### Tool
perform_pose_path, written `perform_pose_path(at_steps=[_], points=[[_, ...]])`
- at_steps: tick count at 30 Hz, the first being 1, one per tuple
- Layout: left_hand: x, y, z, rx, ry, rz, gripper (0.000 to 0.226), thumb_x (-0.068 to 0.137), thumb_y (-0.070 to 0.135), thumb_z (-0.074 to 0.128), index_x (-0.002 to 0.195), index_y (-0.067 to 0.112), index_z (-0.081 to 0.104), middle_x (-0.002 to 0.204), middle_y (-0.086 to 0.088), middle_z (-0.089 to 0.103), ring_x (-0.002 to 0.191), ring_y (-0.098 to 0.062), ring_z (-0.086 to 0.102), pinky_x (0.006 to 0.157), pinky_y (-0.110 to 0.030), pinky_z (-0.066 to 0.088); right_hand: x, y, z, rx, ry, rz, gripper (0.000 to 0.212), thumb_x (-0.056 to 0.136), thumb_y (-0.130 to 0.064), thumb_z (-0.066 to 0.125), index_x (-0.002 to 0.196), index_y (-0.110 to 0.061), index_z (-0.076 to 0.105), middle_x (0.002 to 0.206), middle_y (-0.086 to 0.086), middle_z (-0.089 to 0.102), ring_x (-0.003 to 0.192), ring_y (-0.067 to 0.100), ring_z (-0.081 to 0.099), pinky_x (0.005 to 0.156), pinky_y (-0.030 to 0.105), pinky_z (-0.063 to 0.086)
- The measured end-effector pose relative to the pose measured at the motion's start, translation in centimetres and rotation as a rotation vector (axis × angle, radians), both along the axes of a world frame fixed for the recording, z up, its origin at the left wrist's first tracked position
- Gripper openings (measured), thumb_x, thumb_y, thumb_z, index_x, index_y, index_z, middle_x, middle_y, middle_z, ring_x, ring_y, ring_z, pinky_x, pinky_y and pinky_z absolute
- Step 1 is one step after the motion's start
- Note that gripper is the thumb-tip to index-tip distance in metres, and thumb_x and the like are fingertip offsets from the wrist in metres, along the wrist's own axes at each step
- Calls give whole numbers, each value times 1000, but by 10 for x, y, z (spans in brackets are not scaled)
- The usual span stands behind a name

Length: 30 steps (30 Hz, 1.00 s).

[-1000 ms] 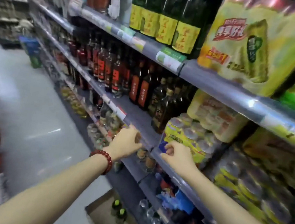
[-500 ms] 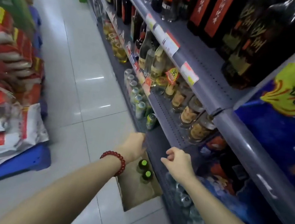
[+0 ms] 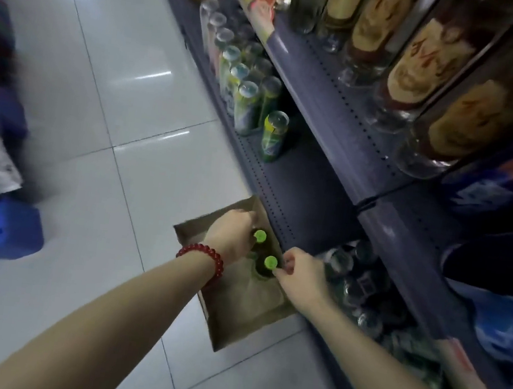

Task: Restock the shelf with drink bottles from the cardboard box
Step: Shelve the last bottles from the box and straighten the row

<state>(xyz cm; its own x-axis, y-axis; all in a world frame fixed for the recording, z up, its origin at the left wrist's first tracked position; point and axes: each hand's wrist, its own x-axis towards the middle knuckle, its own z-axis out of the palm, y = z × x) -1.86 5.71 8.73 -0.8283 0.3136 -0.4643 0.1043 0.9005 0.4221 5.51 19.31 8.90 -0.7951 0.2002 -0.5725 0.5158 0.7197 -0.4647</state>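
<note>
Pick step: left hand (image 3: 233,235) curls around far green-capped bottle (image 3: 259,236), right hand (image 3: 299,272) pinches near bottle (image 3: 270,262) in cardboard box (image 3: 234,314) (grip depth unclear); next, lift both straight up to shelf (image 3: 302,180).

No text can be read: the labels on the jars (image 3: 422,72) above the right hand (image 3: 301,276) carry blurred orange characters, too smeared to make out

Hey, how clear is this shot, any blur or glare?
Head view: left edge smeared by motion blur; ceiling-light glare streaks the floor tiles; wide-angle lens bends the shelf lines; both hands and the cardboard box stay fairly sharp; lower shelves dim.
</note>
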Motion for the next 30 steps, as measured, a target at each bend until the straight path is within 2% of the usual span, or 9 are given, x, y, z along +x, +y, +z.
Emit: perform_pose_path(at_steps=[8,11,14,16,19,25,28,30], points=[[1,9,-102,85,6,-50,44,85,21,65,127,16,53,125,-6,57,116,-24,55,97,-32,45,0,-7,-101,31,75,-49,38,84,-18,68,119,-7,59,117,12,62,110,28,57,92,34,44],[-2,13,-130,116,0,-55,52,84,19,66,133,16,49,134,-5,54,122,-24,52,103,-30,43,0,-7,-126,31,113,-75,39,86,-16,64,124,-8,56,120,13,58,113,28,53,89,29,40],[-4,13,-153,164,7,-38,50,85,16,65,133,19,50,130,-4,58,120,-21,54,103,-32,45,2,-9,-147,33,131,-68,39,88,-16,62,126,-10,55,124,10,55,116,26,52,88,27,39],[-6,11,-164,230,-16,12,52,85,15,65,134,22,49,130,-3,58,122,-20,53,103,-31,44,4,-13,-158,35,143,-74,43,89,-18,61,131,-13,52,131,7,53,121,24,50,94,28,40],[-8,8,-177,331,-66,116,52,84,13,67,133,24,52,131,-1,58,124,-17,51,99,-22,38,11,-17,-169,49,193,-101,48,90,-18,60,136,-18,47,139,1,51,126,21,49,100,29,41],[-9,1,-195,468,-82,238,44,79,17,73,122,22,61,121,2,65,115,-12,55,97,-23,41,16,-20,-186,-31,275,-225,44,88,-20,64,130,-22,54,128,1,62,122,19,54,95,24,41],[-13,0,-199,523,-106,267,41,79,19,73,119,20,63,116,3,66,110,-10,55,100,-28,44,13,-22,-194,-92,298,-269,44,86,-22,66,129,-21,57,126,0,63,121,20,55,96,29,44],[-15,2,-201,538,-130,275,45,80,18,71,124,19,61,121,2,64,112,-9,53,102,-27,42,13,-24,-197,-118,329,-294,43,85,-22,67,127,-19,58,123,0,64,118,18,56,96,29,45]])
